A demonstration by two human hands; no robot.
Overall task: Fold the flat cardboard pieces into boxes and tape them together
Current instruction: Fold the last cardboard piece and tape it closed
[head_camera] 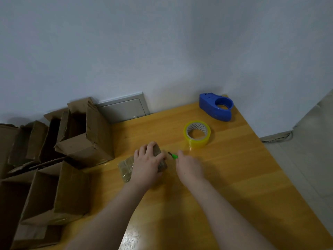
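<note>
Gripping left hand (147,163): fingers are curled over the small box (162,166), which is mostly hidden.
Right hand (189,166): a green tool (173,156) is pinched; its tip is blurred.
Small box: set on the table (234,177).
Open boxes (72,186): dark inside; nothing can be made out.
Tape roll (198,142): the print inside cannot be read.
Blue tape holder (209,107): set at the far corner.

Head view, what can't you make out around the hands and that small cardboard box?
All in the head view:
- Small cardboard box: mostly hidden under the left hand, which grips it.
- Green-handled tool: tiny and blurred. Its handle disappears behind the right hand, so the grip cannot be seen.
- Cardboard boxes on the left: cut off by the left and bottom edges of the picture.
</note>
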